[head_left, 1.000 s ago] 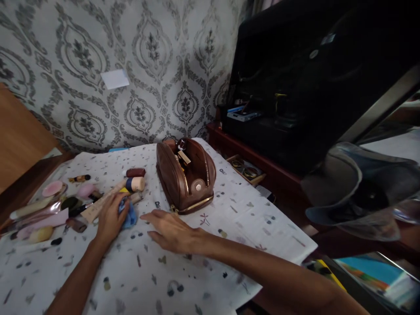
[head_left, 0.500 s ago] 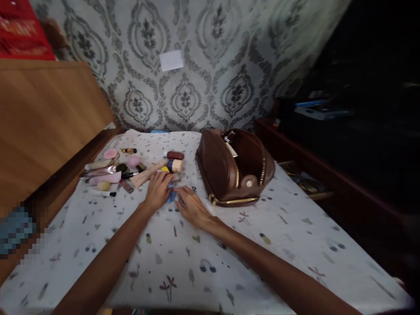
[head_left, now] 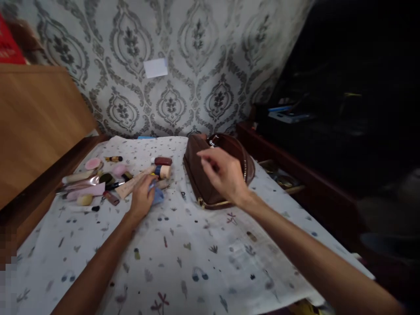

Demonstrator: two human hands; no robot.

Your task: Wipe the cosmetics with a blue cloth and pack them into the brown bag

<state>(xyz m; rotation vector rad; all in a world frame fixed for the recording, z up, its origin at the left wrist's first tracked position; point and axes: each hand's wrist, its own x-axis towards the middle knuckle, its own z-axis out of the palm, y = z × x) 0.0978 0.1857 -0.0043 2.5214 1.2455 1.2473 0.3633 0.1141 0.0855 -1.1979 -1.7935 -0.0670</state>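
Note:
My left hand [head_left: 143, 195] is closed on a crumpled, thin blue item [head_left: 158, 196], perhaps a small pouch or wrapper, low over the cloth beside the cosmetics. Raised in front of the brown toiletry bag [head_left: 201, 175], my right hand [head_left: 223, 173] has its fingers bent and parted, with nothing visible in them. The bag stands unzipped, its mouth partly covered by that hand. Just beyond my left hand lie a beige bottle with a dark blue band [head_left: 164, 171], a dark red tube [head_left: 163, 161] and a long beige tube [head_left: 129, 187].
Farther left lie a pink round compact [head_left: 93, 163], a pink sponge [head_left: 120, 169], brushes and several tubes. A patterned white cloth [head_left: 183, 271] covers the table. A wooden panel [head_left: 33, 131] borders the left; an open drawer [head_left: 285, 181] is at the right.
My right hand has left the blue item beside my left hand and risen rightward to the bag. More of the blue item shows now. The view has shifted slightly right.

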